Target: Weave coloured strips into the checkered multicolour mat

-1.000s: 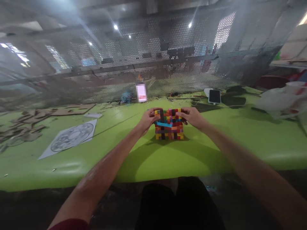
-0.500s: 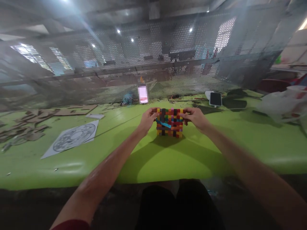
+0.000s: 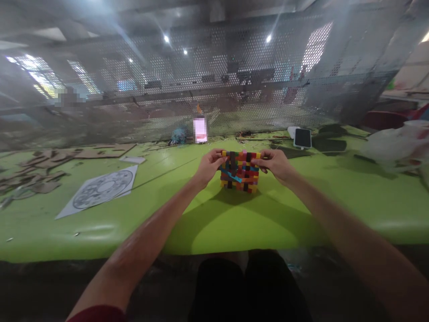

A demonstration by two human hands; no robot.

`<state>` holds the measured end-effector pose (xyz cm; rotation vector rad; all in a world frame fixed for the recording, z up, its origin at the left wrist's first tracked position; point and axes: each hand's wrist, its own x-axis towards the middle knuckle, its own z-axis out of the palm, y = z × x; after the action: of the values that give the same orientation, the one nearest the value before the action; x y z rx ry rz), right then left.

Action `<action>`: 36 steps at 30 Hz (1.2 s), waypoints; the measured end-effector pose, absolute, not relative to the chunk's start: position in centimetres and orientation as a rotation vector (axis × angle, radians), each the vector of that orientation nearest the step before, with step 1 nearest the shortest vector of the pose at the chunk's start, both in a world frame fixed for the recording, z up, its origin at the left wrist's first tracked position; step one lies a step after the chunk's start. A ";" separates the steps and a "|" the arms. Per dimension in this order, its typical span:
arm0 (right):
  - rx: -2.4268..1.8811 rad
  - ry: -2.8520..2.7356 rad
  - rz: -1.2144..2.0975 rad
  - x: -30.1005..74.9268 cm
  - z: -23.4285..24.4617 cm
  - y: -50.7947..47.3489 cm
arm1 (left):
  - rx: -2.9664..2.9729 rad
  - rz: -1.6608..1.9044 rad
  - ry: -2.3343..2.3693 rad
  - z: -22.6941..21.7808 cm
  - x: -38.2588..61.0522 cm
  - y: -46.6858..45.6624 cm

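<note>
Between my two hands stands a small woven-looking panel (image 3: 248, 184) of crossing strips in red, yellow, orange, black and other colours. Its lower edge is at or just above the green table; I cannot tell which. My left hand (image 3: 209, 167) pinches the upper left corner, and my right hand (image 3: 276, 164) grips the upper right corner. A light blue strip (image 3: 236, 178) slants loosely across the front. The panel hides its own back and some of my fingertips.
A green sheet (image 3: 214, 228) covers the table. On the left lie cardboard scraps (image 3: 97, 152) and a paper with a printed round pattern (image 3: 103, 188). Behind are a lit phone (image 3: 200, 129), another phone (image 3: 302, 138) and a mesh screen (image 3: 214, 85). A plastic bag (image 3: 392, 145) is at right.
The panel has shifted slightly right and tilted a little, with both hands still on its upper corners. The view has shifted slightly too.
</note>
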<state>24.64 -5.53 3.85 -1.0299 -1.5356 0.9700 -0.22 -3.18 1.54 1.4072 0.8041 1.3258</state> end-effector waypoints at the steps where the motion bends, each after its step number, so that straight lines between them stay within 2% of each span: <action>1: -1.027 -1.533 0.967 24.7 3.9 -5.5 | 1.419 1.327 0.794 1.5 -0.2 -3.1; 10: -1.060 -1.557 0.714 24.6 4.3 -5.6 | 1.578 1.462 0.761 1.2 -0.4 -2.5; 15: -1.037 -1.666 0.750 24.5 4.5 -6.0 | 1.558 1.543 0.844 0.8 -0.9 -1.7; 24: -1.030 -1.534 0.632 24.9 4.0 -5.4 | 1.608 1.506 0.788 0.2 0.1 -2.4; 32: -0.977 -1.446 0.611 24.3 3.4 -5.0 | 1.807 1.684 0.773 0.7 -0.1 -2.8; 36: -1.051 -1.325 0.781 23.8 3.4 -5.0 | 1.831 1.859 0.762 1.0 0.1 -3.1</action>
<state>23.83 -5.02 3.40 -1.0508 -1.3251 0.7814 0.12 -3.13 0.95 1.8312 0.7622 1.8592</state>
